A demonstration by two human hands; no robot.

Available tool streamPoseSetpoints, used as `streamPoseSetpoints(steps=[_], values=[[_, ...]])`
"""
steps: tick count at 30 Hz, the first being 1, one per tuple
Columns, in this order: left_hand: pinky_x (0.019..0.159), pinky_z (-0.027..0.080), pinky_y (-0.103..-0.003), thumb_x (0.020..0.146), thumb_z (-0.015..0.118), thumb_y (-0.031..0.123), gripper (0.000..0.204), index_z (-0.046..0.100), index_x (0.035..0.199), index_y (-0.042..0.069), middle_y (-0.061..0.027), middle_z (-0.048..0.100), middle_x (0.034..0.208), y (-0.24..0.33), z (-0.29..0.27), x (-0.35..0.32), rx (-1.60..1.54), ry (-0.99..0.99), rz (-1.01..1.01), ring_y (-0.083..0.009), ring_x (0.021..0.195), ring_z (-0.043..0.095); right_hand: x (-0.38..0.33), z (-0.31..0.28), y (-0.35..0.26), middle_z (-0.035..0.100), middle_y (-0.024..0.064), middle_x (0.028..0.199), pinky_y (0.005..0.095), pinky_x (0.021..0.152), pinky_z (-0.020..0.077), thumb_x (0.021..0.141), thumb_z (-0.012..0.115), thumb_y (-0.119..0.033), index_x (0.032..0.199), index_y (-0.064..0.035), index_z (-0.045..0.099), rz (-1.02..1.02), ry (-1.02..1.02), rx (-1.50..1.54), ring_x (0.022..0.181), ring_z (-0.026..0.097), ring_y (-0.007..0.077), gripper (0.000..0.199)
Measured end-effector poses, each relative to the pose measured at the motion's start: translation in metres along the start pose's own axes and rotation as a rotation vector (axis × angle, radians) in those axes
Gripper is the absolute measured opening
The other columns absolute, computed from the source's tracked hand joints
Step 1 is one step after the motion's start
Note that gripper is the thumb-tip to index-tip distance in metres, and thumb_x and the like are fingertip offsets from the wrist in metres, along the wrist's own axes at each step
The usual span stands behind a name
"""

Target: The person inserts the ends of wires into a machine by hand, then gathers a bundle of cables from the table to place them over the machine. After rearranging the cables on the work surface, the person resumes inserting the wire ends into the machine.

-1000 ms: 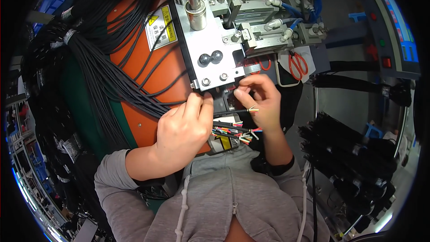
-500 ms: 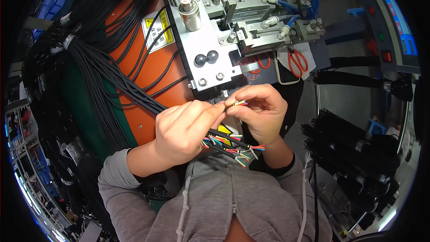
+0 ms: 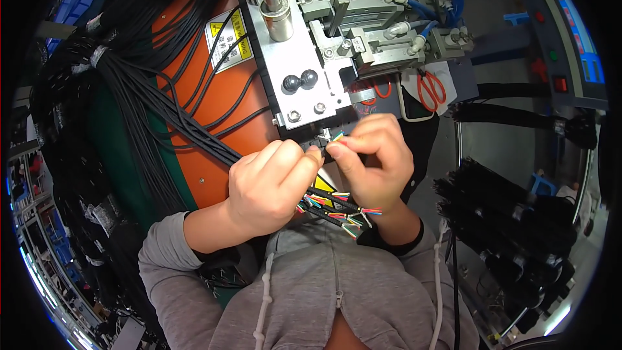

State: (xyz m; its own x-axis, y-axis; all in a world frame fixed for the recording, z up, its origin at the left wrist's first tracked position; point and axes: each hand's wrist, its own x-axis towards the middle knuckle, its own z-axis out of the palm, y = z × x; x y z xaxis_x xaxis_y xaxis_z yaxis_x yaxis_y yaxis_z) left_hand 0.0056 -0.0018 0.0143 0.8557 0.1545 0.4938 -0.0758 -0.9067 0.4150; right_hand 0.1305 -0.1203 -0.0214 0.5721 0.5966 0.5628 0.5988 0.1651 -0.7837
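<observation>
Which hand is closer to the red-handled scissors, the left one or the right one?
The right. The right hand is just below and left of the red-handled scissors, apart from them. The left hand lies farther left and lower, on the other side of the right hand.

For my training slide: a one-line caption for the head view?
Both hands, left hand and right hand, pinch coloured wire ends below a metal press.

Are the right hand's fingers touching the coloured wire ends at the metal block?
Touching. The head view shows the right hand pinching the coloured wire ends between thumb and forefinger, just below the metal block.
</observation>
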Motion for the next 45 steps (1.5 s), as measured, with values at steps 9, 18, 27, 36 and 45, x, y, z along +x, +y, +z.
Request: streamPoseSetpoints(steps=[9, 18, 27, 36, 45], values=[[0.045, 0.041, -0.026, 0.065, 0.068, 0.011, 0.039, 0.068, 0.103, 0.002, -0.0041, 0.051, 0.073, -0.003, 0.002, -0.005, 0.083, -0.078, 0.066, -0.0135, 0.059, 0.053, 0.008, -0.028, 0.005, 0.059, 0.0081, 0.077, 0.0290, 0.066, 0.0437, 0.075, 0.070, 0.000, 0.075, 0.0013, 0.059, 0.705, -0.278, 0.587, 0.072, 0.054, 0.0158, 0.011], [0.044, 0.034, -0.021, 0.069, 0.062, 0.008, 0.039, 0.067, 0.107, 0.004, 0.0005, 0.041, 0.072, 0.001, 0.009, -0.006, 0.296, -0.225, 0.007, -0.0096, 0.059, 0.044, 0.004, -0.008, 0.015, 0.060, 0.0093, 0.074, 0.0294, 0.062, 0.0446, 0.073, 0.068, 0.001, 0.075, 0.0016, 0.061, 0.176, -0.254, -0.188, 0.068, 0.056, 0.0212, 0.008], [0.046, 0.036, -0.022, 0.070, 0.062, 0.010, 0.036, 0.067, 0.105, 0.005, -0.0006, 0.044, 0.074, 0.001, 0.007, -0.004, 0.328, -0.248, -0.010, -0.0107, 0.061, 0.047, -0.007, 0.002, 0.025, 0.058, 0.0071, 0.072, 0.0269, 0.062, 0.0432, 0.074, 0.065, 0.003, 0.074, 0.0009, 0.058, 0.247, -0.140, -0.095, 0.067, 0.054, 0.0167, 0.008], [0.050, 0.040, -0.023, 0.069, 0.065, 0.010, 0.024, 0.066, 0.093, 0.004, -0.0002, 0.052, 0.075, -0.009, 0.011, -0.004, 0.215, -0.120, -0.042, -0.0102, 0.062, 0.055, -0.010, 0.009, 0.023, 0.056, 0.0059, 0.071, 0.0256, 0.063, 0.0432, 0.078, 0.066, -0.001, 0.077, 0.0003, 0.059, 0.482, -0.054, 0.137, 0.068, 0.055, 0.0153, 0.007], [0.052, 0.044, -0.025, 0.074, 0.068, 0.009, 0.016, 0.067, 0.089, 0.005, -0.0008, 0.053, 0.076, 0.001, -0.002, -0.008, 0.298, -0.246, -0.190, -0.0110, 0.062, 0.058, -0.002, -0.014, 0.036, 0.062, 0.0046, 0.079, 0.0255, 0.069, 0.0455, 0.077, 0.070, 0.000, 0.088, 0.0002, 0.063, 0.238, -0.154, 0.174, 0.076, 0.058, 0.0141, 0.013]])
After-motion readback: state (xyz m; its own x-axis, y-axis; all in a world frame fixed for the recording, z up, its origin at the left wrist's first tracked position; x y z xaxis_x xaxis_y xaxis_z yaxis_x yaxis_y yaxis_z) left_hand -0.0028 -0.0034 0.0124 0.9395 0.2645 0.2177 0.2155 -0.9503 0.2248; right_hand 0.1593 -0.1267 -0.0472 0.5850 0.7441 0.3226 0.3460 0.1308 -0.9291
